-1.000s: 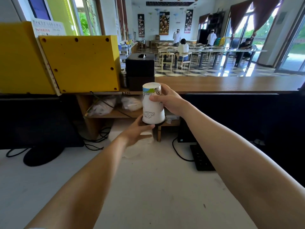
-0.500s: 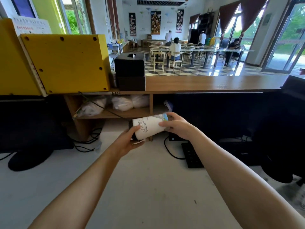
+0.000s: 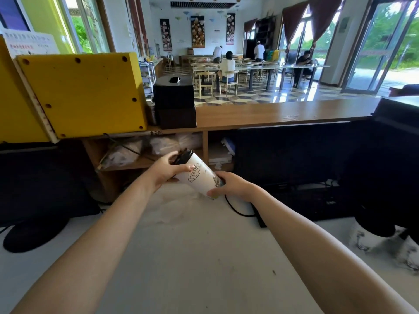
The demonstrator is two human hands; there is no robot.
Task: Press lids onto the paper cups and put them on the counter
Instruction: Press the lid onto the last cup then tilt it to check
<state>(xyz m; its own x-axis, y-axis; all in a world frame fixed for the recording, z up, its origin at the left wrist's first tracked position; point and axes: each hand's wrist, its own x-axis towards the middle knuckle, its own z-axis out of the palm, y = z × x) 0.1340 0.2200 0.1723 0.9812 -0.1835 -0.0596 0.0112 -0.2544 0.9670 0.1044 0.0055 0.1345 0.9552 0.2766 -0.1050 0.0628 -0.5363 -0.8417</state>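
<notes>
**Fingers [image 3: 167, 157] clamped at both ends of a tipped cup**

Fingers of the left hand [image 3: 162, 172] curl over the black lid [image 3: 184, 155] and the rim under it, and the thumb lies along the cup's side. The right hand [image 3: 234, 185] wraps its fingers round the base. Between them the paper cup [image 3: 199, 177] hangs in the air at the middle of the frame. It is tilted, with the lid toward the upper left and the base toward the lower right. It sits above the white worktop [image 3: 192, 257] and below the wooden counter [image 3: 283, 112] that runs across the frame.

From where I stand, the lid looks seated all round. Holding both ends lets one hand brace the base while the other squeezes the lid home. The tilt may simply be a way to check the seal.

What remains, I'd say, is to turn the cup upright and lift it to the bare stretch of counter right of the black box [image 3: 174, 103]. Too hard a squeeze on the thin wall could pop the lid loose.
</notes>
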